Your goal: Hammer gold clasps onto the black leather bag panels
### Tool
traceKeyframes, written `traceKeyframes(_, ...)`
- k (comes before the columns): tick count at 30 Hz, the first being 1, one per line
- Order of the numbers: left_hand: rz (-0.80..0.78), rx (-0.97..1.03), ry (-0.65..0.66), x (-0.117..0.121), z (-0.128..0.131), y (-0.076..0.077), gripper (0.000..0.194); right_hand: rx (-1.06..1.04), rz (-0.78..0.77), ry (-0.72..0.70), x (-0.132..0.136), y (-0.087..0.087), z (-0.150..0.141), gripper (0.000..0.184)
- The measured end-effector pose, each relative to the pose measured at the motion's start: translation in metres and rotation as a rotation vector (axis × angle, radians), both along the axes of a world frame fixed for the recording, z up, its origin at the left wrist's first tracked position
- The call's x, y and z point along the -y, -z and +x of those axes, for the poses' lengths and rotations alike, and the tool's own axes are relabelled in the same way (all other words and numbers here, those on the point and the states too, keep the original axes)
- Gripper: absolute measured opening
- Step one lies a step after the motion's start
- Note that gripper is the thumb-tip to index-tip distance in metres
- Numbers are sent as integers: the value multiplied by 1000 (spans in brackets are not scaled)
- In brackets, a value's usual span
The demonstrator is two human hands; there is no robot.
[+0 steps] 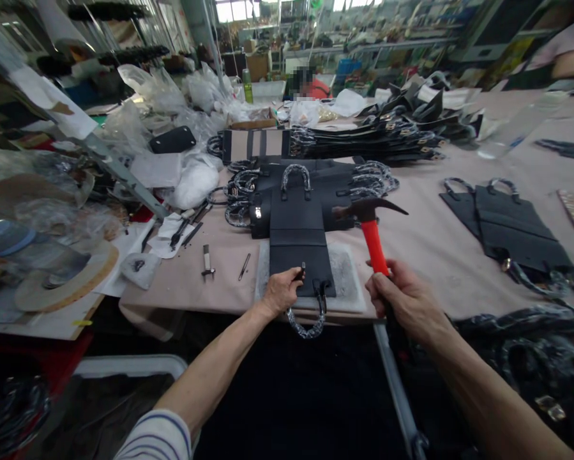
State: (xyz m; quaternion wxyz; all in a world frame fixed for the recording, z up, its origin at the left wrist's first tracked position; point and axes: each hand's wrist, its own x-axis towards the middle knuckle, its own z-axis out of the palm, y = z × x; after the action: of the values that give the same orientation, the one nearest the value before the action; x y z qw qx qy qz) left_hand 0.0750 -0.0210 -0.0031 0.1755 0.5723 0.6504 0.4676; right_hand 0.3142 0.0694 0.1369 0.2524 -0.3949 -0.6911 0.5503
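My right hand (401,294) is closed round the handle of a claw hammer (375,236) with an orange-red grip and a dark head, raised to the right of a black leather bag panel (296,223). Pinched in the fingers of my left hand (283,289) is a small metal punch (303,265), standing on the lower part of the panel. The punch's lower end is hidden by my fingers. Plastic-wrapped handles are fixed at both ends of the panel, and the near handle (307,329) hangs over the table edge. A pale slab (347,275) lies under the panel.
A caliper-like tool (207,263) and a thin metal rod (244,267) lie left of the slab. Beyond are stacked black panels (368,144) and clear plastic bags (147,89). More bag pieces (521,223) lie right. A slanted metal post (105,150) stands left.
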Motion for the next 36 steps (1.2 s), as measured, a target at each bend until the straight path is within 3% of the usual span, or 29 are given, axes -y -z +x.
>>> traceKeyframes(4, 31, -17, 7, 1, 0, 2, 28, 329, 561, -159, 9, -16, -8, 22)
traceKeyframes(7, 25, -13, 2, 2, 0, 2, 28, 487, 736, -271, 7, -16, -8, 20)
traceKeyframes(10, 33, -2, 4, 2, 0, 1, 28, 505, 796, -304, 9, -19, -7, 21)
traceKeyframes(15, 32, -10, -3, 3, 0, 2, 25, 338, 868, -130, 19, -19, -3, 25)
traceKeyframes(20, 12, -41, -13, 2, 0, 4, 24, 441, 886, -300, 18, -25, 1, 24)
traceKeyframes(24, 15, -38, -12, 2, -1, 5, 26, 281, 907, -10, 22, -33, 0, 20)
traceKeyframes(25, 19, -40, -10, 2, -1, 5, 25, 283, 916, -6, 24, -31, 0, 20)
traceKeyframes(27, 24, -45, -2, 2, -1, 5, 24, 382, 886, -142, 25, -27, 4, 18)
traceKeyframes(29, 29, -43, -2, 2, -1, 5, 22, 501, 747, -277, 21, -23, 11, 20)
traceKeyframes(30, 31, -41, -2, 2, -1, 4, 22, 520, 657, -268, 18, -21, 15, 22)
traceKeyframes(33, 25, -38, 9, 2, -2, 1, 21, 411, 352, -87, 3, -8, 26, 30)
traceKeyframes(36, 8, -38, 37, 3, -3, -4, 19, 294, -38, 103, -14, 24, 34, 33)
